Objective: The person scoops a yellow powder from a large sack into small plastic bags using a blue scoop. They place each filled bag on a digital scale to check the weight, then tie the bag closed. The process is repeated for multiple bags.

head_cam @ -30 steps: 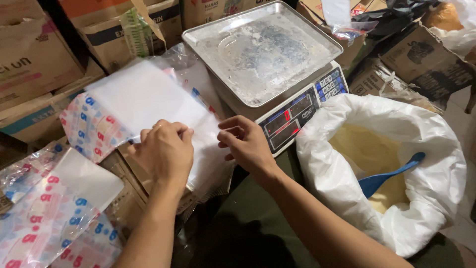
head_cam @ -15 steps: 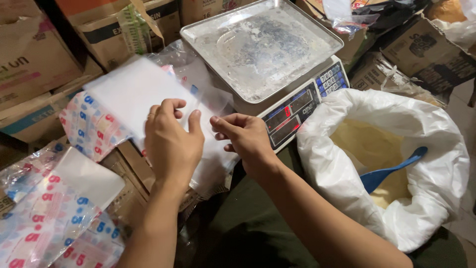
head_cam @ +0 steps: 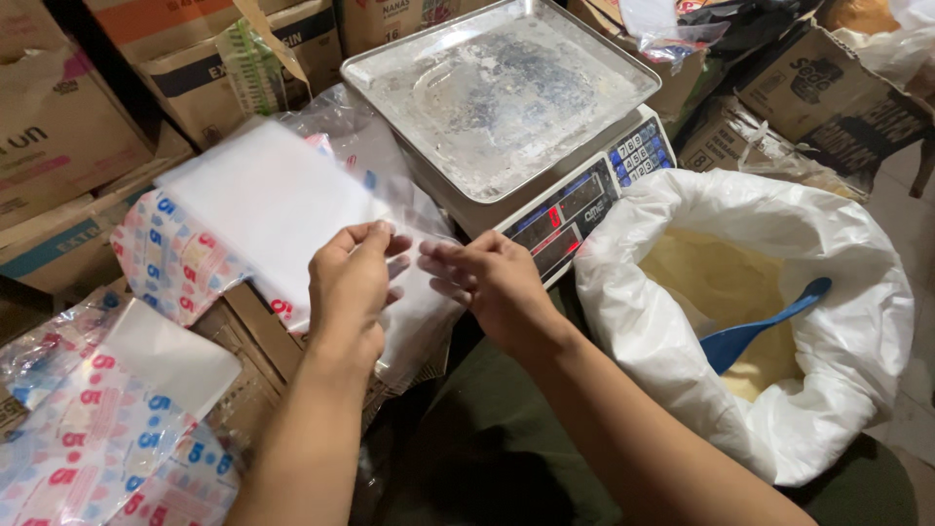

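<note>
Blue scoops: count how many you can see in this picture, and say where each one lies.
1. The blue scoop lies in the yellow powder inside the open white sack, right of the weighing scale. Others could be buried in the powder.

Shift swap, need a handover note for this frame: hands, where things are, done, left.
Left hand and right hand both pinch a clear plastic bag at the edge of the bag stack.
Scale: pan bare.
White sack of yellowish powder open, blue scoop in it.
Done: bag picked up.
Left: bag holds nothing visible; nothing on the scale.
</note>
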